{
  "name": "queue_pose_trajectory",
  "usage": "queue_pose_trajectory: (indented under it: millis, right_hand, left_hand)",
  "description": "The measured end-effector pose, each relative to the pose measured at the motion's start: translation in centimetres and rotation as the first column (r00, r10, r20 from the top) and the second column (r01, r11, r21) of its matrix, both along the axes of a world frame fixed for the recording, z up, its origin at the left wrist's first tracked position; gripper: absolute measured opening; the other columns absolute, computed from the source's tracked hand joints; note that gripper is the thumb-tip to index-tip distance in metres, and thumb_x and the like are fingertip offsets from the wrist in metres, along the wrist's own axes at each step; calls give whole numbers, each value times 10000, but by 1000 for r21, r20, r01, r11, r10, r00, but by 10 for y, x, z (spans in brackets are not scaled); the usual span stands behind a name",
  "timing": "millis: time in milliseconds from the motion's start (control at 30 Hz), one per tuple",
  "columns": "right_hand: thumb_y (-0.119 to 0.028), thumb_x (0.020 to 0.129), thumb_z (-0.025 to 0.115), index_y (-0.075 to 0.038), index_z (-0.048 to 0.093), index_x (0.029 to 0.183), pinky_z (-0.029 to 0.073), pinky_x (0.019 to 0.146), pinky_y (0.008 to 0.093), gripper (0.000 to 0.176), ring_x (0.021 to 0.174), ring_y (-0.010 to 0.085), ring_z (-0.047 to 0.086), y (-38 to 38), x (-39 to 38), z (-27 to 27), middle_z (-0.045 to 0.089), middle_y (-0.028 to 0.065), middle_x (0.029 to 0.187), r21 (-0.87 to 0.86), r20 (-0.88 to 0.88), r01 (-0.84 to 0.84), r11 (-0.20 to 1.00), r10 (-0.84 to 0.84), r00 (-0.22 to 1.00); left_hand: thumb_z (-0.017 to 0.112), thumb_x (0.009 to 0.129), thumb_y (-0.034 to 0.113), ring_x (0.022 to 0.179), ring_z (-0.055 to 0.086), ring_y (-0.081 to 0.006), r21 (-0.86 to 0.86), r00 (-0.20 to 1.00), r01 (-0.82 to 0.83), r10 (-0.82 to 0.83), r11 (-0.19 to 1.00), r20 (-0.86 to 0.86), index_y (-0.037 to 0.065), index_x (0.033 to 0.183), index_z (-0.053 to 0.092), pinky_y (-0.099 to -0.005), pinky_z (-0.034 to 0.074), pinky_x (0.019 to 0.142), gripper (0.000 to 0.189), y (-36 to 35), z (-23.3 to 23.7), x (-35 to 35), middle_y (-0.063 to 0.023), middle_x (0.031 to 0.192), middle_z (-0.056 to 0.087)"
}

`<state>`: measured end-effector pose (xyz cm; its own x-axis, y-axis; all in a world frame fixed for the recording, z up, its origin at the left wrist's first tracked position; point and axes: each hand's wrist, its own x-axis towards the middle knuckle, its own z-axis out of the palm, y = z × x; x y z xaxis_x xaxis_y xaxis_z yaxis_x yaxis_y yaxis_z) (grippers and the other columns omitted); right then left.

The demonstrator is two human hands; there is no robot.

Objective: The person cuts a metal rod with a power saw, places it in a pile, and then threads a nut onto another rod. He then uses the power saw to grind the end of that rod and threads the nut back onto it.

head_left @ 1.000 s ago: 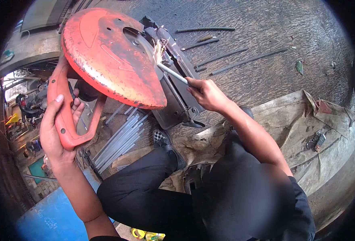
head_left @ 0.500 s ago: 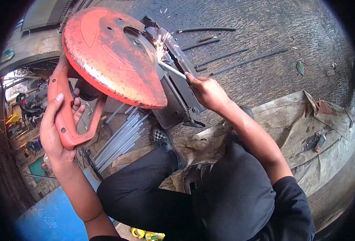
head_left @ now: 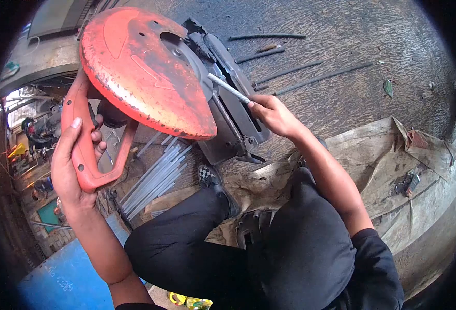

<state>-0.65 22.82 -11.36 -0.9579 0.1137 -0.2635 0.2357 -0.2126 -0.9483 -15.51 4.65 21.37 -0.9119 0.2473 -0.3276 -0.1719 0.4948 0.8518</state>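
My left hand (head_left: 81, 147) is wrapped around the red D-shaped handle (head_left: 87, 160) of a cut-off saw, with the thumb along its outer side. The saw's worn red blade guard (head_left: 145, 72) fills the upper left and covers most of the disc. Pinched in my right hand (head_left: 272, 114) is a short grey metal rod (head_left: 229, 88), its far end close beside the disc's edge over the saw's dark base (head_left: 238, 116). A threaded vise screw (head_left: 228, 119) runs along that base under the rod. No sparks show at the rod's end.
A bundle of cut metal rods (head_left: 155, 178) lies left of my shoe (head_left: 210, 178). Several dark rods (head_left: 323, 77) are scattered on the wet ground beyond the saw. A crumpled tarp (head_left: 362, 150) spreads at right; a blue sheet (head_left: 70, 274) lies lower left.
The sparks at the disc have stopped. My right hand has shifted slightly right and down with the rod, drawing its end off the disc. The left hand stays on the handle.
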Motion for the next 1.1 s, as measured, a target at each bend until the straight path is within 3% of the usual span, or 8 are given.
queue_pose_trajectory:
  millis: [133,200,267,333,533,700,800,1100]
  right_hand:
    - [-196,937,466,6,581,1155,430,608,305,318,647,105,477,-8,3,10,507,23,666,-90,-47,34,995,-38,998]
    - [-168,931,476,14,551,1210,464,698,324,342,751,135,557,-9,3,9,609,95,777,-23,-35,-8,1000,7,999]
    - [-157,960,469,13,484,1303,368,589,229,383,659,45,389,-13,3,11,451,-39,717,74,-168,39,996,-26,986]
    - [-118,947,485,13,460,1321,395,615,239,397,682,53,409,-21,1,2,486,-32,747,41,-187,75,996,-66,980]
    - [-96,904,529,15,471,1302,454,638,304,417,658,90,477,-17,4,16,509,227,711,283,-185,128,950,-77,980]
    - [-78,865,545,7,500,1276,463,606,384,422,603,364,582,-16,5,27,468,311,738,338,-133,105,935,-63,989]
    - [-60,859,539,5,495,1280,467,614,410,429,659,426,579,-18,4,25,512,300,747,367,-167,133,921,-75,983]
    - [-36,827,555,-30,480,1307,480,624,442,485,695,403,604,-22,4,12,590,235,772,580,-251,189,792,-47,967]
  left_hand:
    - [595,878,213,779,562,-109,8,998,-57,57,998,-38,-45,1273,441,-242,500,658,496,9,-1,9,-147,1026,606]
    - [594,876,209,778,562,-109,8,997,-62,62,998,-41,-44,1278,437,-241,498,659,499,9,-1,9,-149,1031,604]
    - [571,898,209,771,569,-98,13,999,-29,29,999,-24,-50,1320,376,-223,525,646,532,8,-1,8,-147,1064,585]
    - [572,897,209,774,569,-99,18,1000,-23,23,1000,-15,-51,1321,375,-223,525,646,535,7,0,7,-148,1065,585]
    - [578,893,212,780,572,-100,16,999,-30,30,999,-18,-48,1321,374,-221,523,652,541,8,-1,9,-144,1061,585]
    - [583,891,217,783,572,-97,13,1000,-21,22,1000,-20,-46,1320,380,-219,519,658,542,7,0,7,-140,1062,589]
    - [582,891,222,779,574,-96,12,1000,-22,22,1000,-16,-47,1316,387,-219,518,657,539,8,0,8,-142,1068,590]
    - [580,891,228,779,586,-98,11,999,-38,39,999,-27,-42,1305,403,-214,522,647,525,8,0,8,-147,1070,595]
